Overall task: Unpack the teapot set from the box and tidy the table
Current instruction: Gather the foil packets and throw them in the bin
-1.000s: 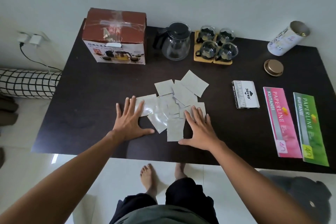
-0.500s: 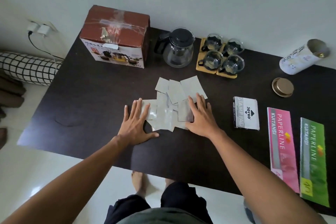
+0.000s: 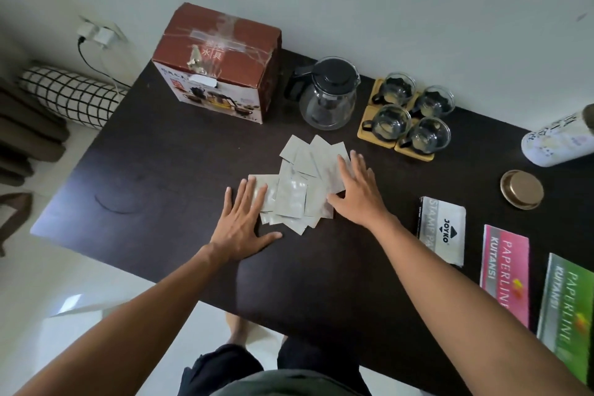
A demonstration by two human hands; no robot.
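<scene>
Several silver sachets (image 3: 297, 190) lie bunched in an overlapping pile in the middle of the dark table (image 3: 160, 170). My left hand (image 3: 239, 222) rests flat on the pile's left edge, fingers spread. Palm down on the right side of the pile lies my right hand (image 3: 356, 193). Neither hand grips anything. The brown teapot-set box (image 3: 218, 64) stands taped at the back left. Beside it stands the glass teapot (image 3: 329, 95) with a black lid. Several glass cups (image 3: 409, 116) sit on wooden coasters to its right.
A stamp pad box (image 3: 445, 228), a pink receipt book (image 3: 504, 273) and a green receipt book (image 3: 569, 309) lie at the right. A gold lid (image 3: 521, 189) and a white tin (image 3: 559, 141) on its side are at the back right. A checked cushion (image 3: 67, 93) lies left of the table.
Both hands have pushed the scattered sachets inward and away from me, so the pile is tighter. The camera has shifted left and tilted.
</scene>
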